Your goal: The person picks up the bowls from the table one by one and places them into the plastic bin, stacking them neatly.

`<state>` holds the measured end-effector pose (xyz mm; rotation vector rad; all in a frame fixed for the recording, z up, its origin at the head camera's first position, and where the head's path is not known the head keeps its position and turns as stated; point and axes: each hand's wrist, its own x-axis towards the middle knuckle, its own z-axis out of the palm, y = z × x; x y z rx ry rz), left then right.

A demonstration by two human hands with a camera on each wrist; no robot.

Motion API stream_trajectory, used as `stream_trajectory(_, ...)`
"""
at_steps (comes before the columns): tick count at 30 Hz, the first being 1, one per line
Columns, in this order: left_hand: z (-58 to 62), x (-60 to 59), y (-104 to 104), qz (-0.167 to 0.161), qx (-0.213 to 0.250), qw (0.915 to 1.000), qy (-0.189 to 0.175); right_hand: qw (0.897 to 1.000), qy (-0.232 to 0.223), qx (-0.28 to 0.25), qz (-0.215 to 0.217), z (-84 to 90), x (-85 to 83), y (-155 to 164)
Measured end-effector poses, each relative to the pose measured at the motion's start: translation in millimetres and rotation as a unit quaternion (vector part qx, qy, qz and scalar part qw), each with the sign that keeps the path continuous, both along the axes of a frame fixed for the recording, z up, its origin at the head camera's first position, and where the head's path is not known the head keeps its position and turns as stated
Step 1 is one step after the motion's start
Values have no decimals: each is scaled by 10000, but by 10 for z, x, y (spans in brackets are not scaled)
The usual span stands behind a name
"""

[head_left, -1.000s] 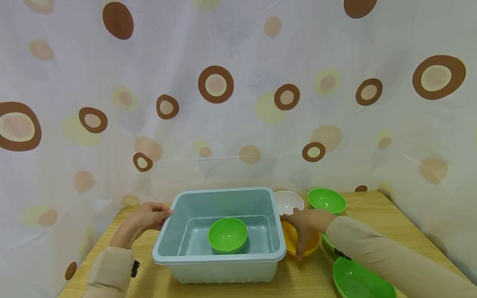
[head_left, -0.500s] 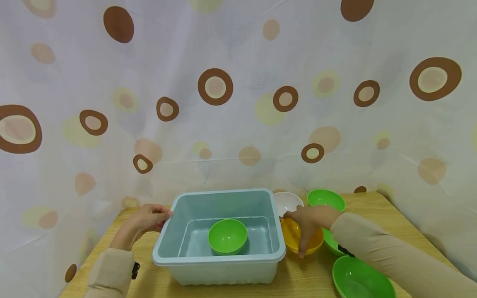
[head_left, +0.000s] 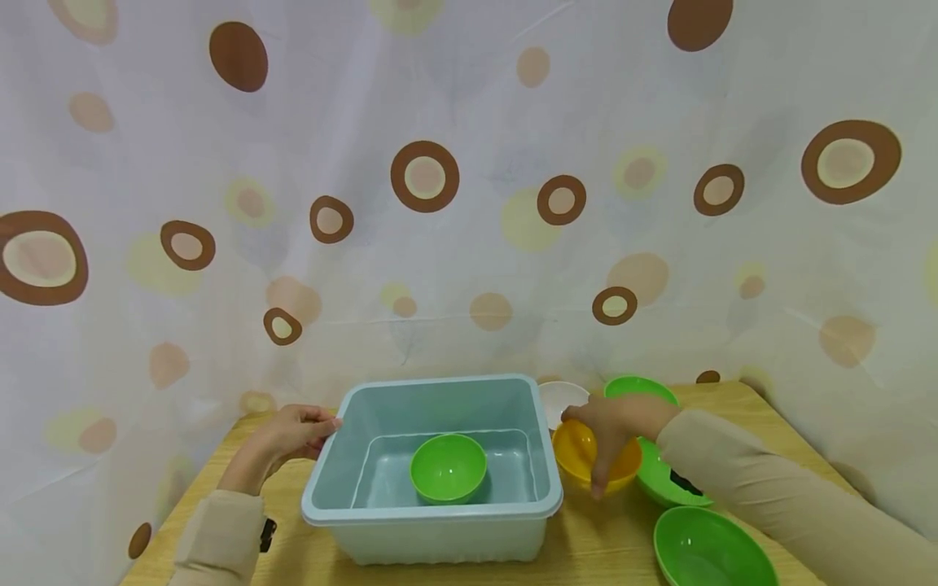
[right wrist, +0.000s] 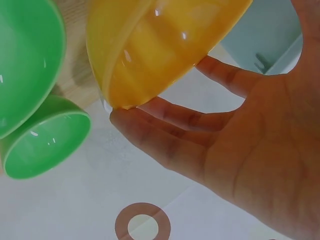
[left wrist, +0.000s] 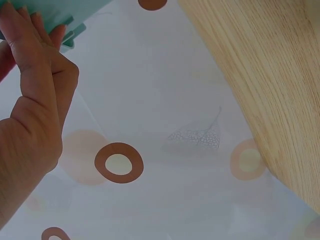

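Note:
A pale blue plastic tub [head_left: 432, 509] stands on the wooden table [head_left: 586, 549] with a small green bowl [head_left: 449, 465] inside it. My left hand [head_left: 293, 435] holds the tub's left rim [left wrist: 47, 12] between thumb and fingers. My right hand [head_left: 611, 435] grips a yellow bowl [head_left: 579, 452] just right of the tub and holds it tilted above the table. In the right wrist view the fingers [right wrist: 165, 135] curl under the yellow bowl [right wrist: 155, 45].
A white bowl [head_left: 560, 399] sits behind the yellow one. Green bowls lie to the right: one far [head_left: 637, 387], one under my forearm [head_left: 663, 484], one near the front [head_left: 703, 549]. A spotted curtain [head_left: 469, 203] hangs close behind the table.
My right hand has lifted the yellow bowl off the table and tilted it, moving slightly up and back. The left hand stays on the tub's rim.

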<state>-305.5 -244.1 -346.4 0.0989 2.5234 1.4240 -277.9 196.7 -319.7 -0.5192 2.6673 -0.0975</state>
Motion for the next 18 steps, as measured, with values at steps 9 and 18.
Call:
stream_trajectory(9, -20, -15, -14, -96, 51, 9999, 26, 9999, 67, 84, 5, 130, -18, 26)
stream_trajectory(18, -29, -12, -19, -117, 8, 9999, 54, 9996, 133, 235, -75, 291, -15, 42)
